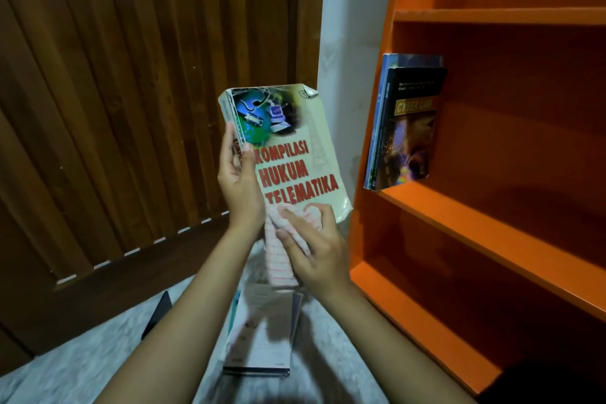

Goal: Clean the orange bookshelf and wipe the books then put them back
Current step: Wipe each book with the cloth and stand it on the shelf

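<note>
1. Our left grip (241, 184) clasps the cream paperback book (295, 154) by its spine — upright, just left of the orange wooden bookshelf (492, 213).
2. Our right grip (314, 249) clutches a pink-striped white cloth (278, 259) against its lower cover.

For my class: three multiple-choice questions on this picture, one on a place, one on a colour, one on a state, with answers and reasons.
1. Where does the black Cyber Law book stand?
A. on the floor
B. on the orange bookshelf
C. on a chair

2. What colour is the title on the held book?
A. red
B. blue
C. green

3. What is the cloth doing?
A. hanging from a shelf
B. lying on the floor
C. held against the cover by the right hand

Answers: B, it stands upright on a board; A, red letters on cream; C, fingers hold it on the lower cover while the left hand grips the spine.
</note>
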{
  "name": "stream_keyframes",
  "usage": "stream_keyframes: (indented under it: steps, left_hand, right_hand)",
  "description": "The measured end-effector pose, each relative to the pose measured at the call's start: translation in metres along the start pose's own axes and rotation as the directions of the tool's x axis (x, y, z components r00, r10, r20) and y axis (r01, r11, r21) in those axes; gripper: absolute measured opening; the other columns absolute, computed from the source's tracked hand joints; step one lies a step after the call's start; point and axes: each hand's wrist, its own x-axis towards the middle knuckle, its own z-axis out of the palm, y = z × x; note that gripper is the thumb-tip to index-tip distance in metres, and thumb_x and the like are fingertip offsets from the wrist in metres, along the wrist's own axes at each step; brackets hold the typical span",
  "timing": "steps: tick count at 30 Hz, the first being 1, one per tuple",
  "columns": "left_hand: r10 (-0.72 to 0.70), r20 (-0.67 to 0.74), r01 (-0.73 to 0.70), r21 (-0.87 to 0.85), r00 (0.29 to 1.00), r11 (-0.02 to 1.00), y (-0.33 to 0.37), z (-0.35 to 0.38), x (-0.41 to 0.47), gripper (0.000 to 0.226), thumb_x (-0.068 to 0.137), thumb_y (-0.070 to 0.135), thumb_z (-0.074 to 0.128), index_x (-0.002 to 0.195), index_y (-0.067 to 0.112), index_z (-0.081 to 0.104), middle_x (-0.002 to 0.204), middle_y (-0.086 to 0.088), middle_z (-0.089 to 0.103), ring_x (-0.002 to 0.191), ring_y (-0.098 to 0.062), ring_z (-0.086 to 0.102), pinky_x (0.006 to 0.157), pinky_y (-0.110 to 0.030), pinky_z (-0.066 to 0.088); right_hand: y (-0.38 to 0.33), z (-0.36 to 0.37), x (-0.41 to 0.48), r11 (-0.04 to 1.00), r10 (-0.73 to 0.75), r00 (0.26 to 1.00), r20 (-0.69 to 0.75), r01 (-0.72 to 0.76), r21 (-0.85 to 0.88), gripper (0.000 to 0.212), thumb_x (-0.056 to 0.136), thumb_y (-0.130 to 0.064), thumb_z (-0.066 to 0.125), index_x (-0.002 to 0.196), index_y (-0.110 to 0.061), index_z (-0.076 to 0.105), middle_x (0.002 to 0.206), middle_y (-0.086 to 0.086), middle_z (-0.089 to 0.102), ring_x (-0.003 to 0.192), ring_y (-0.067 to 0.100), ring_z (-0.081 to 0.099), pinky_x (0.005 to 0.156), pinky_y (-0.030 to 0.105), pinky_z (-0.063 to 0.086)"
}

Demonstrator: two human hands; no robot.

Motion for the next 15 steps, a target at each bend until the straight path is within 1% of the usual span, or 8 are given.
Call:
stream_keyframes:
  steps: [2,4,5,7,8,10,13,15]
  left_hand:
    - [0.003,0.017,-0.002,-0.003,1.000,1.000,0.002,0.001,0.002,0.044,0.099,0.011,0.041,0.142,0.018,0.034,0.137,-0.015,0.050,0.091,-0.011,0.065,0.069,-0.023,0.056]
    - [0.004,0.041,-0.003,-0.016,0.999,1.000,0.006,0.005,0.003,0.044,0.099,0.010,0.042,0.141,0.019,0.034,0.136,-0.016,0.050,0.088,-0.009,0.066,0.068,-0.023,0.056]
    - [0.003,0.066,-0.001,-0.022,0.998,1.000,0.008,0.009,0.002,0.045,0.099,0.009,0.041,0.142,0.019,0.033,0.135,-0.017,0.051,0.087,-0.009,0.066,0.068,-0.023,0.056]
    - [0.004,0.123,0.001,-0.044,0.992,0.999,0.010,0.022,0.001,0.045,0.098,0.008,0.040,0.142,0.018,0.033,0.132,-0.016,0.053,0.085,-0.008,0.066,0.067,-0.022,0.056]
    - [0.007,0.152,0.001,-0.058,0.988,0.998,0.010,0.030,0.000,0.045,0.098,0.006,0.040,0.142,0.018,0.033,0.130,-0.014,0.054,0.083,-0.008,0.066,0.066,-0.022,0.056]
    - [0.020,0.212,-0.002,-0.085,0.977,0.996,0.011,0.050,-0.002,0.044,0.098,0.005,0.039,0.140,0.019,0.035,0.123,-0.012,0.058,0.080,-0.007,0.066,0.064,-0.022,0.055]
    - [0.060,0.297,-0.028,-0.113,0.953,0.993,0.007,0.086,-0.007,0.042,0.097,0.006,0.039,0.135,0.026,0.037,0.117,0.003,0.063,0.083,-0.007,0.067,0.066,-0.024,0.057]
    - [0.084,0.352,-0.045,-0.118,0.932,0.992,0.000,0.109,-0.008,0.042,0.097,0.007,0.039,0.133,0.030,0.038,0.115,0.014,0.064,0.087,-0.007,0.067,0.069,-0.024,0.057]
  right_hand:
    - [0.009,-0.002,-0.004,0.992,0.103,0.994,-0.047,-0.099,0.072,0.041,0.090,-0.048,0.051,0.117,-0.020,0.066,0.104,-0.004,0.045,0.093,0.001,0.048,0.072,-0.004,0.033]
    - [0.026,-0.010,0.008,0.936,0.338,0.935,-0.110,-0.322,0.140,0.037,0.089,-0.041,0.056,0.119,-0.021,0.064,0.101,-0.001,0.047,0.092,0.008,0.051,0.070,-0.002,0.033]
    - [0.038,-0.016,0.016,0.897,0.435,0.894,-0.104,-0.420,0.141,0.035,0.090,-0.038,0.057,0.121,-0.023,0.062,0.103,0.001,0.049,0.093,0.012,0.052,0.072,0.002,0.034]
    - [0.063,-0.035,0.039,0.809,0.548,0.837,0.010,-0.533,0.248,0.040,0.090,-0.031,0.059,0.129,-0.025,0.055,0.116,0.000,0.055,0.105,0.012,0.054,0.089,0.015,0.040]
    - [0.073,-0.047,0.051,0.764,0.554,0.828,0.090,-0.548,0.341,0.043,0.090,-0.029,0.060,0.132,-0.024,0.052,0.124,-0.003,0.056,0.113,0.010,0.053,0.099,0.025,0.041]
    - [0.086,-0.074,0.072,0.694,0.529,0.821,0.216,-0.565,0.447,0.046,0.090,-0.023,0.059,0.135,-0.020,0.049,0.134,0.001,0.054,0.122,0.013,0.052,0.107,0.037,0.040]
    - [0.096,-0.112,0.094,0.586,0.502,0.813,0.293,-0.570,0.576,0.044,0.089,-0.016,0.055,0.133,-0.014,0.050,0.130,0.009,0.058,0.117,0.021,0.057,0.102,0.037,0.044]
    - [0.107,-0.133,0.101,0.530,0.503,0.809,0.303,-0.566,0.632,0.053,0.082,-0.019,0.058,0.134,-0.012,0.049,0.125,0.013,0.061,0.112,0.026,0.060,0.098,0.039,0.048]
